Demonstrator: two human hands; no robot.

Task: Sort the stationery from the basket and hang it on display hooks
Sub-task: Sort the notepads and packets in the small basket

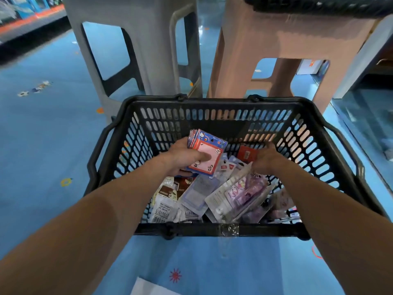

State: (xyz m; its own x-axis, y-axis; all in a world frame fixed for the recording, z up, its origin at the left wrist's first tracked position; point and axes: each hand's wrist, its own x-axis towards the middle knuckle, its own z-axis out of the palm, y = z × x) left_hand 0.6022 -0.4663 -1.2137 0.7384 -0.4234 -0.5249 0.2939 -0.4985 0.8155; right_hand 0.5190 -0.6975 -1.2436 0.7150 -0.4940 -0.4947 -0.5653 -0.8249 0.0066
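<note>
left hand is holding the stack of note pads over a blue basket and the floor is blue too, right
Not quite: the basket is black, not blue. The head view shows the left hand holding the stack of note pads over it, and the floor is indeed blue.

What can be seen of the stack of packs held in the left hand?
The stack of packs is several flat, squarish, plastic-wrapped cards held together, fanned slightly at the top. The front one has a blue header, a red border, a pale pink panel and small cartoon figures. The left hand grips the stack with the thumb across its front. The stack is tilted, above the loose packs lying in the black basket.
</note>
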